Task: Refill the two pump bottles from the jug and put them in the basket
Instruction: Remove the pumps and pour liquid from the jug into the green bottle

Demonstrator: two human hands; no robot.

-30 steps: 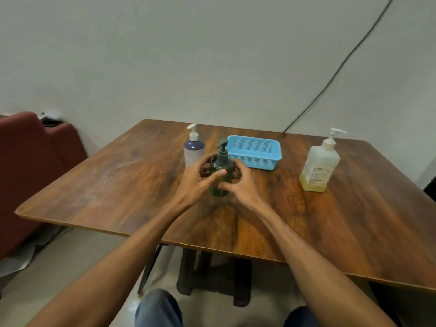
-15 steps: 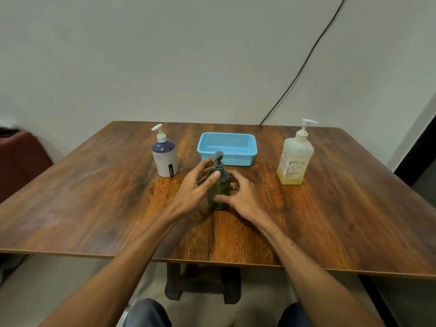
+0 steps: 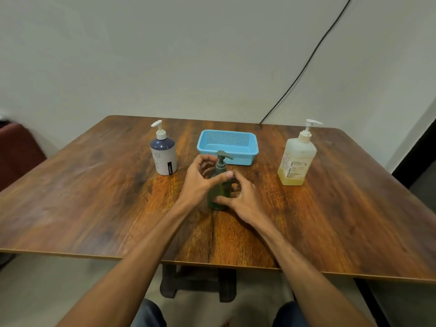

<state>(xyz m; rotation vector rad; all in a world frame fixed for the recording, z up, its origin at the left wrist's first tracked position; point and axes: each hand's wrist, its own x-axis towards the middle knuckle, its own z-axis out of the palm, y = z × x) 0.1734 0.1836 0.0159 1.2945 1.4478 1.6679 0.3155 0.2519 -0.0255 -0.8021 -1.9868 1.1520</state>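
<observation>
Left hand [image 3: 200,182] is curling round the neck of the small green pump bottle [image 3: 219,193], with the thumb lying across the front just under the collar and the fingers bent behind it. Right hand [image 3: 245,200] is gripping the same bottle lower down, its thumb pressing the front near the base and its fingers wrapping the far side. The green bottle is standing upright on the bench [image 3: 94,197] between the two hands, its pump spout pointing right.

Far to the left of the hands, a red seat [image 3: 18,149] is showing beyond the bench edge. Up and to the left of the left hand, the white pump bottle [image 3: 163,153] with the dark blue top is standing upright, apart from the hand. Just beyond the hands, the blue basket [image 3: 236,159] is sitting with nothing in it. Well to the right of the right hand, the jug [image 3: 297,159] is standing upright, holding a shallow layer of yellowish liquid. Above it, a black cable [image 3: 306,64] is running up the wall.
</observation>
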